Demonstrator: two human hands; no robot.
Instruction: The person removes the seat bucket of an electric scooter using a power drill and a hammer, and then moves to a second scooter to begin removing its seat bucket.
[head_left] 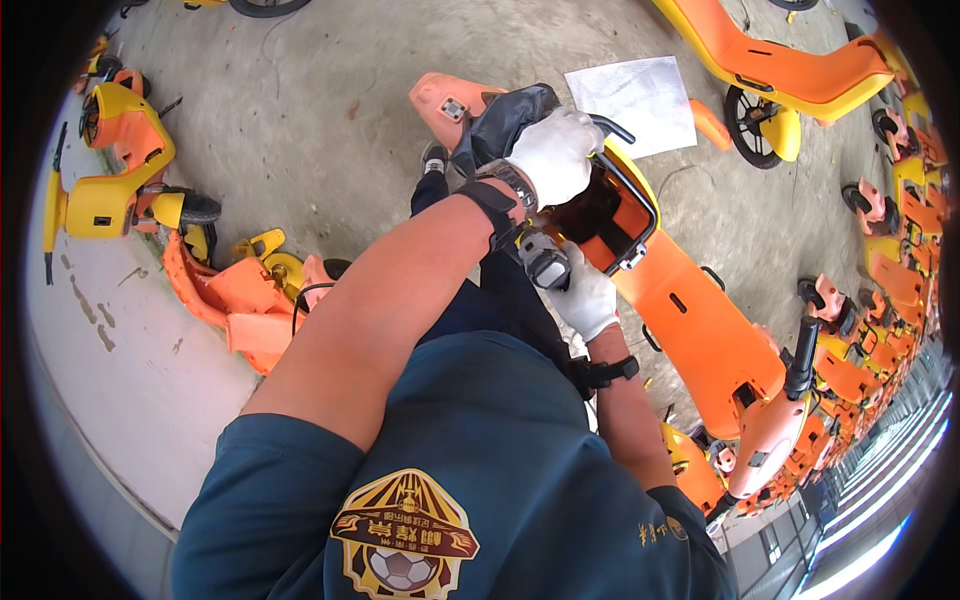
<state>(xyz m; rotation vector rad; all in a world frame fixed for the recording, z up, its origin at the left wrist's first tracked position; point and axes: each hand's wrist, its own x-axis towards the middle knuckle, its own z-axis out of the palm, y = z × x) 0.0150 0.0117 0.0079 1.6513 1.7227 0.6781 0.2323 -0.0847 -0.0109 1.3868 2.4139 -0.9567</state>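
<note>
Before me stands a yellow and orange electric scooter, with a black metal rail around an open dark compartment. My left hand, in a white glove, is closed beside the compartment, next to a dark saddle-like part; what its fingers hold is hidden. Lower down, my right hand, also gloved, grips a grey and black cordless power tool. The tool's tip is hidden beneath my left wrist. A peach-orange body panel lies beyond the saddle-like part.
A pale sheet lies on the concrete floor, with another scooter at the far right. Several more scooters line the right side. At left are a yellow scooter and loose orange panels.
</note>
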